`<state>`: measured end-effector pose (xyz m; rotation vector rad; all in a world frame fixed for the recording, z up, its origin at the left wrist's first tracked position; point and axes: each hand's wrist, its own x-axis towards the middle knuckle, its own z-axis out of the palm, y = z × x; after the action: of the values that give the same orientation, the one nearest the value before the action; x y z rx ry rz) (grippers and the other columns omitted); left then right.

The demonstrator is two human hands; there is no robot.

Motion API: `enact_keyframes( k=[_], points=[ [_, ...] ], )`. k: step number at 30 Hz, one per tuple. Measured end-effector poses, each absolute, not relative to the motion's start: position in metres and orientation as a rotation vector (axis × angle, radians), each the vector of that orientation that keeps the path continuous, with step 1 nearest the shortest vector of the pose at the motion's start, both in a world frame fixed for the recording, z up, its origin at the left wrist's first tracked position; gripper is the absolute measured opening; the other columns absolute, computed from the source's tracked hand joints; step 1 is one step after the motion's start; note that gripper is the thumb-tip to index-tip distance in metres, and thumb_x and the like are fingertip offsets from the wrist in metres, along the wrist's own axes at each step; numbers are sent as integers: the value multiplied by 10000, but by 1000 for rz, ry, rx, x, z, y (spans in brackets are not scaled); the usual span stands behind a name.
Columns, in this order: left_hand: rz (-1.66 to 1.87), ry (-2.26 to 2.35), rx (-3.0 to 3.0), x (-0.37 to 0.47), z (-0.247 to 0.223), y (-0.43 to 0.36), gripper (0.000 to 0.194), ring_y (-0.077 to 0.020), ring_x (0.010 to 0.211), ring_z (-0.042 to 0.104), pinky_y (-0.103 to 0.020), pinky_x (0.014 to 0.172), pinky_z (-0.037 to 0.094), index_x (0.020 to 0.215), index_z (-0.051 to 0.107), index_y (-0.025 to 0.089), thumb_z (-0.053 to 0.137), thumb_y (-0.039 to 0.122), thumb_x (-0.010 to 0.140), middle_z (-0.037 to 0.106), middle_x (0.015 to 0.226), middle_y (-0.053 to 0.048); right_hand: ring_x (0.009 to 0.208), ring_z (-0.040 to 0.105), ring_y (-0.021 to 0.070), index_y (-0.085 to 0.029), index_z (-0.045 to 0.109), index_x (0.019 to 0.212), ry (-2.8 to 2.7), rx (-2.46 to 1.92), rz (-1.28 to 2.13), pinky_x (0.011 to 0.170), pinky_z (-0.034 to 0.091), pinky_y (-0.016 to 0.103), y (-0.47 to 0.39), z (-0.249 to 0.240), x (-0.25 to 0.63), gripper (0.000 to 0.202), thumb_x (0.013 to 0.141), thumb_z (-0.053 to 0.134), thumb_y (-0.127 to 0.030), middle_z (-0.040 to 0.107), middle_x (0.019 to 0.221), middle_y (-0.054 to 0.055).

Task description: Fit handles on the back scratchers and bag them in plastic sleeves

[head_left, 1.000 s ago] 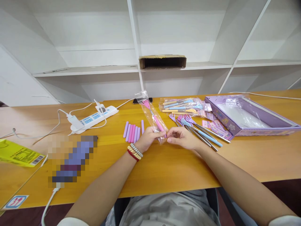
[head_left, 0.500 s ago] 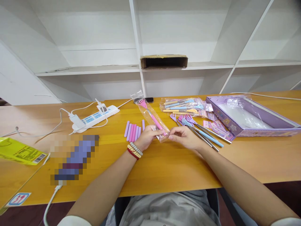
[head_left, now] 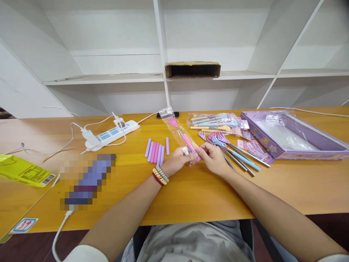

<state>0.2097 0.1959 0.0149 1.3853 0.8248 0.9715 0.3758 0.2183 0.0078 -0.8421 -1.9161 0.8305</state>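
With my left hand (head_left: 180, 160) I pinch the clear bag (head_left: 178, 131) at its lower end, and my right hand (head_left: 212, 157) also pinches it there. The pink hand-shaped stick (head_left: 188, 142) lies inside (its fingers point toward the shelf (head_left: 131, 79)), above the table (head_left: 191, 200).

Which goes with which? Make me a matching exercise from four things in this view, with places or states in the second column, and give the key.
1. Cardboard box
2. Power strip
3. Pink hand-ended stick
4. Purple tray

A. On the right of the table, with clear plastic in it
B. In a clear bag, at the left hand and right hand
C. On the white shelf
D. On the left of the table, with cables around it

Pairs: 1-C, 2-D, 3-B, 4-A
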Motion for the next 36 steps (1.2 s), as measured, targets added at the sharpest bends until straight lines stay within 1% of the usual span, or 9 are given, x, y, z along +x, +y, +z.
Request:
enact_keyframes(
  k=[4,8,13,20,23,25,27,30,36],
  points=[
    [990,770,1195,211,9,197,338,-119,618,543,-238,561,399,830,588,123,578,452,753,589,726,-47,538,502,104,-173,525,733,-1868,-920,727,523,379,222,220,4,375,290,857,451,-424,586,619,7],
    [1012,713,1131,212,9,196,452,-132,629,543,-250,556,407,835,579,124,485,561,770,583,736,-59,504,469,98,-173,530,728,-1896,-931,669,503,355,225,220,5,376,282,849,466,-419,561,574,1],
    [985,804,1288,214,14,193,286,-100,623,494,-223,569,385,768,562,124,607,405,745,532,679,-16,489,440,92,-172,533,722,-1925,-931,610,486,344,220,218,8,375,274,846,470,-408,541,554,-3],
    [970,855,1409,211,13,197,291,-107,590,512,-250,570,410,743,570,108,597,398,751,553,666,-24,507,451,92,-179,489,730,-1943,-904,600,511,348,222,215,8,375,237,855,461,-379,542,575,-3],
    [973,883,1452,210,12,198,262,-88,541,475,-240,534,395,752,569,111,597,372,754,533,654,-6,478,426,90,-182,466,876,-1914,-905,716,485,324,218,217,6,375,221,843,481,-400,513,556,-32],
    [974,905,1460,210,12,198,241,-83,527,460,-233,509,383,768,566,116,598,354,753,527,653,0,474,431,93,-181,442,979,-1916,-909,862,478,325,212,219,5,376,287,846,468,-433,516,563,-42],
    [965,929,1485,211,13,198,228,-87,538,465,-228,507,380,762,568,114,599,340,753,534,649,-4,492,459,96,-175,473,922,-1983,-917,1000,489,343,211,222,5,376,314,856,426,-478,531,573,-31],
    [946,960,1525,210,13,197,229,-92,555,470,-226,517,383,775,587,106,598,333,751,553,660,-16,499,488,98,-170,488,718,-2116,-939,1115,514,366,214,224,6,378,414,869,353,-531,534,546,-16],
    [831,902,1584,203,13,199,221,-76,504,450,-208,478,336,701,600,109,588,321,759,521,578,-1,478,470,92,-161,482,539,-2326,-881,1060,544,366,218,221,12,382,573,888,254,-554,498,486,-3]
  ],
)
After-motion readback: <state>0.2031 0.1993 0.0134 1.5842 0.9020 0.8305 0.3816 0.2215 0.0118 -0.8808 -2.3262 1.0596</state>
